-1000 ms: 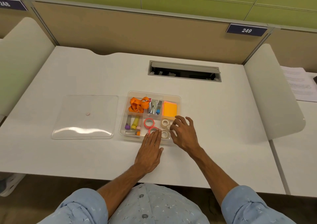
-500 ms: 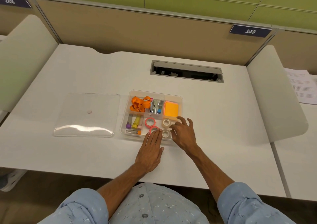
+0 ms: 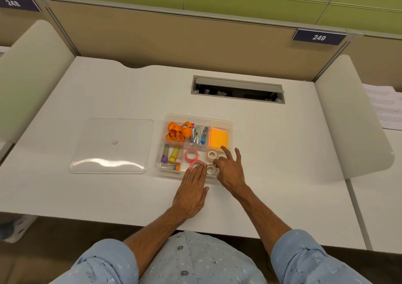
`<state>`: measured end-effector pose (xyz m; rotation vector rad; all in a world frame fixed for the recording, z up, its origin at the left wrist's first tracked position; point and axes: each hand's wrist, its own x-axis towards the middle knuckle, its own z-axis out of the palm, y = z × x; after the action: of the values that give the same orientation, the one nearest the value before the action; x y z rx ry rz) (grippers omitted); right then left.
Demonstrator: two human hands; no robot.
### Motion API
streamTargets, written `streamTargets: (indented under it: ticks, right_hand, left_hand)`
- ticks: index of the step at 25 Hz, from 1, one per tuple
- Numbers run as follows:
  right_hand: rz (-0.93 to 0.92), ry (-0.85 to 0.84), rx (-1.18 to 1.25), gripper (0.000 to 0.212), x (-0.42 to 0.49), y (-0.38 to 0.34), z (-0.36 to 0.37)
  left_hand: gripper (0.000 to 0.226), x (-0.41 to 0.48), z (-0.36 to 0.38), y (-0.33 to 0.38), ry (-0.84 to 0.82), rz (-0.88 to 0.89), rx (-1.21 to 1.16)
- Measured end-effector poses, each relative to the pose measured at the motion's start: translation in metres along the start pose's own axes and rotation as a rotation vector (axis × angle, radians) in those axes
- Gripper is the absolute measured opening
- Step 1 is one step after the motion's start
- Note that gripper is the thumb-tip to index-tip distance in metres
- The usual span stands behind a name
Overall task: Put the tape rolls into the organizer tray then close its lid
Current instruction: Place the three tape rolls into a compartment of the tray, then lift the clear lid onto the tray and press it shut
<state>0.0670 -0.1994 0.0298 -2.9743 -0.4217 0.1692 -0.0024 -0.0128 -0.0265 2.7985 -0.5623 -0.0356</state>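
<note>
A clear organizer tray (image 3: 230, 124) sits mid-desk. Its front compartments hold two pink tape rolls (image 3: 191, 154) and two beige tape rolls (image 3: 211, 154), all lying flat. The tray's clear lid (image 3: 113, 145) lies flat on the desk to the left, apart from the tray. My left hand (image 3: 192, 193) rests flat on the desk, fingertips over the tray's front rim by the nearer pink roll. My right hand (image 3: 230, 168) hovers over the tray's front right corner with fingers spread, thumb near the beige rolls, holding nothing.
The tray also holds an orange lanyard (image 3: 177, 131), a stapler (image 3: 198, 134), orange sticky notes (image 3: 218, 139) and markers (image 3: 171, 156). An open cable slot (image 3: 237, 91) lies behind the tray. White dividers flank the desk; papers (image 3: 385, 107) lie far right.
My right hand has drawn back slightly toward the tray's front right corner, uncovering the beige rolls. My left hand has stayed put.
</note>
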Motion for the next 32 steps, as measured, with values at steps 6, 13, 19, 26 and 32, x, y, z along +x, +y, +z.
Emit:
streamTargets:
  ticks: [6, 13, 19, 26, 32]
  right_hand:
    - [0.019, -0.009, 0.018, 0.027, -0.001, 0.000, 0.003]
    - [0.043, -0.023, 0.002, 0.033, 0.003, 0.002, 0.004]
    - [0.096, 0.214, 0.185, 0.030, 0.003, 0.004, 0.000]
    - [0.141, 0.465, 0.383, 0.040, 0.040, -0.038, -0.019]
    - [-0.192, 0.353, 0.360, 0.036, 0.081, -0.127, -0.009]
  left_hand:
    - [0.078, 0.000, -0.001, 0.001, 0.036, 0.011, -0.012]
    - [0.070, 0.002, -0.001, 0.000, 0.034, 0.012, -0.018]
    - [0.066, 0.007, -0.005, -0.007, 0.072, 0.058, -0.068]
    - [0.065, 0.011, -0.044, -0.040, 0.205, -0.006, -0.483]
    - [0.054, -0.030, -0.073, -0.145, 0.392, -0.350, -0.318]
